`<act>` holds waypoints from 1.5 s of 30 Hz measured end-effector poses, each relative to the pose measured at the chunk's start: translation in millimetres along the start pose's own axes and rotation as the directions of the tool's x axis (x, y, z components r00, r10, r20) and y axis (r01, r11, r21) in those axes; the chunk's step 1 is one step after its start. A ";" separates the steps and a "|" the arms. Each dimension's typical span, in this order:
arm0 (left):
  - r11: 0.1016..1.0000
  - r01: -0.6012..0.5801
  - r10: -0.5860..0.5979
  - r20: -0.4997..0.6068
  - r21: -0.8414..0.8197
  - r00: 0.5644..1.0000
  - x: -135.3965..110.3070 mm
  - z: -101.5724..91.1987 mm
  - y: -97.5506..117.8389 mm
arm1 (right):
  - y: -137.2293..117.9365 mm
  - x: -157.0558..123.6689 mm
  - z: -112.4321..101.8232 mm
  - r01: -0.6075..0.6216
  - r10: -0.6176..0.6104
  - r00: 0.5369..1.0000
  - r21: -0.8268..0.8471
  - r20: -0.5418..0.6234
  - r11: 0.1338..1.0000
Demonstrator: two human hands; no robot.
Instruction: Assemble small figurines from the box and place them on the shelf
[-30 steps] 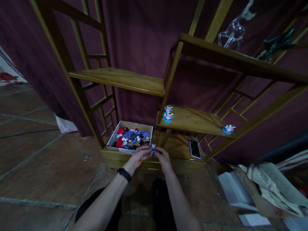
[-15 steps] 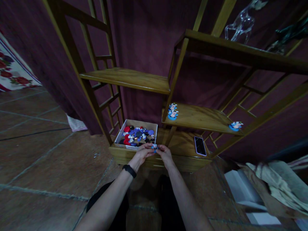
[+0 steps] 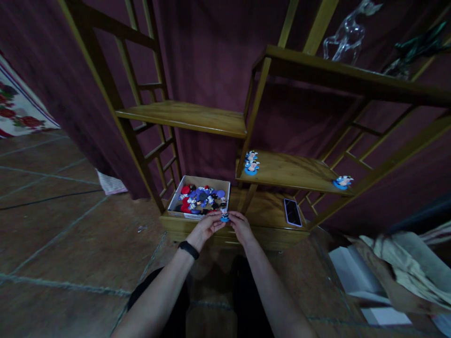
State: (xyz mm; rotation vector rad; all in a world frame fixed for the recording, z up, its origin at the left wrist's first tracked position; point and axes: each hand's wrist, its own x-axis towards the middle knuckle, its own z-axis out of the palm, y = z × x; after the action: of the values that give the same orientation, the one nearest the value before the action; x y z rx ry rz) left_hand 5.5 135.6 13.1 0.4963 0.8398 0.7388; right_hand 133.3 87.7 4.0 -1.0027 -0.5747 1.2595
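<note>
Between my two hands is a small figurine (image 3: 224, 215) with a blue round base, held upright just in front of the cabinet. My left hand (image 3: 209, 226) pinches it from the left, and the fingers of my right hand (image 3: 241, 226) close on its right side. Just beyond my left hand sits an open cardboard box (image 3: 229, 188) full of small red, purple, black and white figurines (image 3: 201, 197). On the middle shelf, two blue-based figurines (image 3: 251, 167) stand at the left end and another figurine (image 3: 342, 182) at the right front corner.
A phone (image 3: 292, 212) lies on the low cabinet top, right of my hands. The wooden shelf (image 3: 190, 115) juts out above the box. Higher up at right stands a glass horse (image 3: 347, 35). White boxes (image 3: 355, 272) and cloth lie on the floor at right.
The figurine has been turned between my fingers, so its blue base now shows at the bottom. My hands stay almost in place; the view has shifted slightly.
</note>
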 end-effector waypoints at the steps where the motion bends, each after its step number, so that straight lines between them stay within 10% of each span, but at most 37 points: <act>1: 1.000 0.006 -0.006 0.000 0.000 1.000 -0.3 -0.1 0.3 | -0.1 0.2 0.4 -0.008 0.008 1.000 0.014 0.008 1.000; 19: 0.997 -0.032 0.021 0.142 0.071 0.990 -4.0 -10.1 17.4 | -6.4 3.6 -1.4 0.025 -0.024 0.992 -0.010 0.123 1.000; 45: 0.918 -0.208 0.206 0.043 0.338 0.978 -9.1 2.0 19.1 | -8.7 -0.5 5.2 -0.004 0.019 0.993 -0.121 0.120 0.993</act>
State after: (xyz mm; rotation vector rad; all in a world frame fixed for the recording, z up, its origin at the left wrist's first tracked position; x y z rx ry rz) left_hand -4.4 140.9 31.1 0.9101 0.9238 0.7881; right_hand 133.3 88.9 14.1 -1.0357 -0.7470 1.3142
